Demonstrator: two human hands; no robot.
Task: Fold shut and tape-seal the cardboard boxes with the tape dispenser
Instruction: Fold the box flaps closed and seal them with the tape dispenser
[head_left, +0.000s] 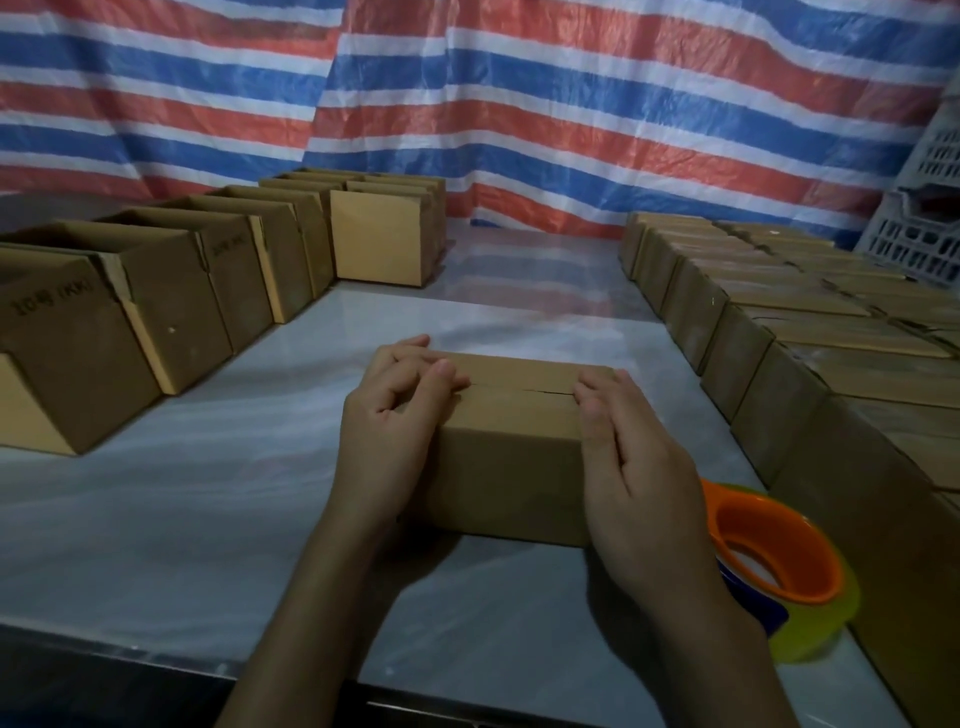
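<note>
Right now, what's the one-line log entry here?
box: flaps shut, untaped | left hand: curled over left end | right hand: flat against right end | tape dispenser: unheld beside right wrist

Two bare hands on bare forearms, uncovered all the way down to the lower edge of the view. Slim left hand (395, 426), with long fingers and short, rounded nails plain on thumb and forefinger. Much the same for the right hand (639, 467) — narrow, long-fingered, faint knuckle and tendon lines across the back. Slender, smooth left forearm (311, 597) and right forearm (717, 649) — dimly lit.
</note>
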